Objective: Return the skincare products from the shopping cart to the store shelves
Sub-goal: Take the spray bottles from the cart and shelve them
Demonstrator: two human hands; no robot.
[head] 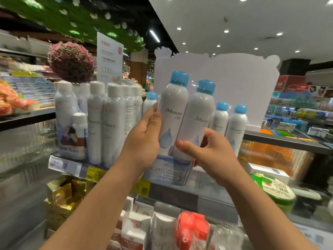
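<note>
A twin pack of white spray bottles with blue caps, wrapped in clear plastic with a blue printed base, is held up in front of the top shelf. My left hand grips its left side. My right hand holds it from the lower right, thumb across the front. More blue-capped bottles stand on the shelf behind it, to the right. The shopping cart is not in view.
White-capped bottle packs fill the shelf's left part. A white cardboard display and a pink flower ball stand behind. Yellow price tags line the shelf edge. Red-capped bottles and boxes sit on the shelf below.
</note>
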